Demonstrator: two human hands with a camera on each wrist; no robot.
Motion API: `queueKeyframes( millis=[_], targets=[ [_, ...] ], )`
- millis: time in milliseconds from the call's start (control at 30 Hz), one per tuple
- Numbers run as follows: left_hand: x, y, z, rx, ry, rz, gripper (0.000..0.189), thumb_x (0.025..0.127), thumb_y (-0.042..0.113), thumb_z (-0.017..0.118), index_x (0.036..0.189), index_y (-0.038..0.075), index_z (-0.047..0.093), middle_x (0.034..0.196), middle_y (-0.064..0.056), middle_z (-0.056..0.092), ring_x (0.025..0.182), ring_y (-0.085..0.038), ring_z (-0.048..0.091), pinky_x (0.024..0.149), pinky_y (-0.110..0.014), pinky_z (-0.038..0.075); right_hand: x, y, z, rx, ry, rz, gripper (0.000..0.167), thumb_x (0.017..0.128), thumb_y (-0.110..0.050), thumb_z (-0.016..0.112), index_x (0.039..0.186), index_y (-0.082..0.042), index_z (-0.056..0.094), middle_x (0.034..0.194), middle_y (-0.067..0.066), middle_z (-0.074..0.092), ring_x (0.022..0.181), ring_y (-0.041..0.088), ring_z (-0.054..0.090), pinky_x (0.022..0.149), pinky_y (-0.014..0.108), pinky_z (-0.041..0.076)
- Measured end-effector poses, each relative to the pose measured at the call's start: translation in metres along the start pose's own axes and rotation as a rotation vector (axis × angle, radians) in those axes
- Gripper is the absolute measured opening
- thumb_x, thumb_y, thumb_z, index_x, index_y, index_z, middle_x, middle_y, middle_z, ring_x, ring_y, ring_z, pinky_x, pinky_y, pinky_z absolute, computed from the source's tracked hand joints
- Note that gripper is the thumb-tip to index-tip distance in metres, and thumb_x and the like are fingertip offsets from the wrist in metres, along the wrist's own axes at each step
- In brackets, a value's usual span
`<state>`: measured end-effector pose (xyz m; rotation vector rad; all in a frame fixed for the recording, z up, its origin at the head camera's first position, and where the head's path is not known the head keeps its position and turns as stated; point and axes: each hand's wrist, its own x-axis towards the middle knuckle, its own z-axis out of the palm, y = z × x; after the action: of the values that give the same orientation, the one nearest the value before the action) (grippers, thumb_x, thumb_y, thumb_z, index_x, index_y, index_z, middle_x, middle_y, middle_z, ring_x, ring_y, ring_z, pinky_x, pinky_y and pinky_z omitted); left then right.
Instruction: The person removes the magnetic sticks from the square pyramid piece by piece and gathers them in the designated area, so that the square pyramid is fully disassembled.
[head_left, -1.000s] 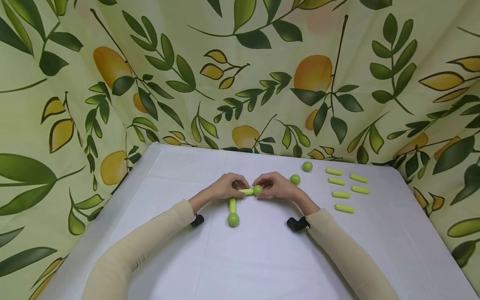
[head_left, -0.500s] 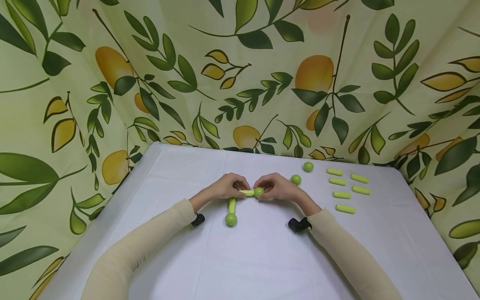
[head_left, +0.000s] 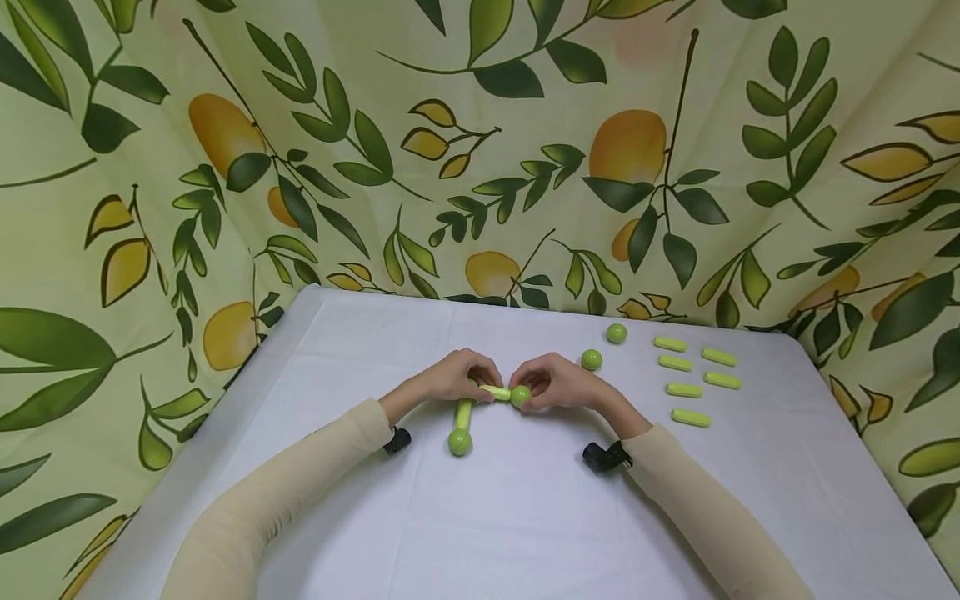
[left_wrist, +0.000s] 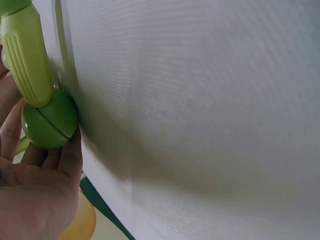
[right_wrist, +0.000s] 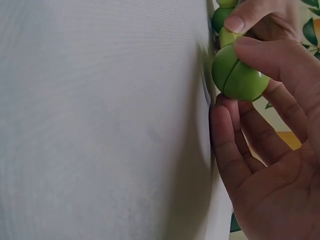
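Light-green rods and green balls are joined into an L-shaped piece over the white table. My left hand (head_left: pixel 463 375) pinches the crosswise rod (head_left: pixel 496 392), its thumb lying on it. In the left wrist view its fingers curl behind the corner ball (left_wrist: pixel 50 120), which the hand hides in the head view. A second rod (head_left: pixel 463 414) runs from that corner toward the near side and ends in another ball (head_left: pixel 460 442). At the crosswise rod's right end, my right hand (head_left: pixel 558 383) grips a grooved green ball (right_wrist: pixel 237 75) between thumb and fingers.
Two loose green balls, one nearer (head_left: pixel 591 359) and one farther (head_left: pixel 617 333), lie beyond my right hand. Several loose rods (head_left: pixel 683 390) are spread to the right. A fruit-patterned curtain (head_left: pixel 420 167) surrounds the table's (head_left: pixel 540 517) back and sides.
Both hands have shifted slightly nearer with the right-end ball, and the crosswise rod now slopes down to the right. The near ball has moved a little left.
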<state>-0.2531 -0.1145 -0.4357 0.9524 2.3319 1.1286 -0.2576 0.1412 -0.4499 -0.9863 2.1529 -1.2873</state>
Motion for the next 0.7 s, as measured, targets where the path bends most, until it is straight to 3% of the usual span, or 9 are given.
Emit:
queueKeyframes(
  millis=[400,700],
  targets=[
    [0.001,-0.002,0.002,0.017,-0.036,0.022,0.014,0.087,0.000,0.081,0.098,0.003,0.075,0.090,0.002,0.070,0.083,-0.010,0.064,0.079,-0.026,0.054,-0.005,-0.002,-0.003,-0.035,-0.052,-0.032,0.028,0.082,0.001,0.082,0.108,-0.002,0.073,0.101,0.005,0.070,0.089,0.022,0.062,0.078,0.031,0.055],
    [-0.005,-0.004,-0.007,0.044,0.015,-0.029,0.014,0.085,-0.001,0.081,0.096,0.003,0.074,0.087,0.001,0.069,0.082,-0.012,0.064,0.078,-0.027,0.054,-0.022,-0.002,-0.017,-0.039,-0.011,0.011,0.029,0.080,0.002,0.084,0.107,0.000,0.073,0.101,0.005,0.070,0.089,0.024,0.063,0.077,0.030,0.055]
  ],
)
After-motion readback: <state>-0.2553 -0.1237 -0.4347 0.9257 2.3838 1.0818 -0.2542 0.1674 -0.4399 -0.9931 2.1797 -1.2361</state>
